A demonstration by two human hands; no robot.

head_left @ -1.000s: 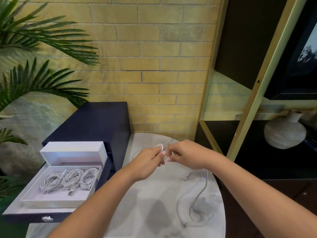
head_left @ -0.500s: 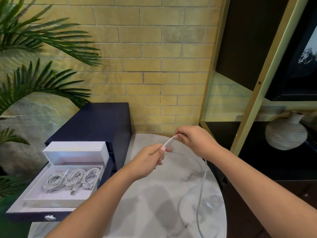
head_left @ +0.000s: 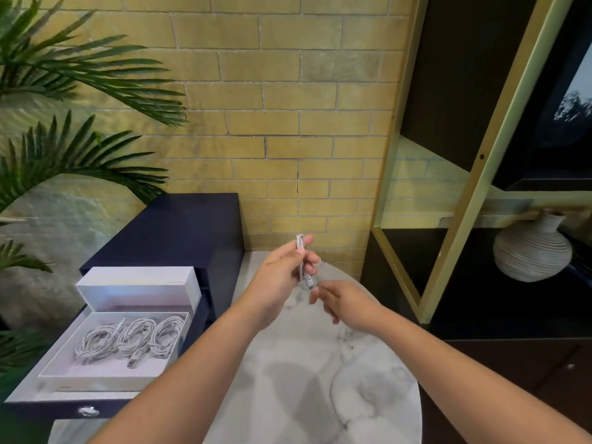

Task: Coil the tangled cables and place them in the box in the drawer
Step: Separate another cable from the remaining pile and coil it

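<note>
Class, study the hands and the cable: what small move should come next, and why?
Probably the right hand should feed another length of cable up to the left hand for a further loop: the left hand pinches only a short folded start, while the rest trails slack on the table.

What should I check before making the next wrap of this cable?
1. Left hand grips the folded cable: ok.
2. Right hand has hold of the cable: cannot tell; its fingers sit just below the connector.
3. Trailing length on the marble table is free of knots: cannot tell, too faint.
4. Drawer is open and the box uncovered: ok.
5. Room in the box in front of the three coiled cables: ok.
</note>
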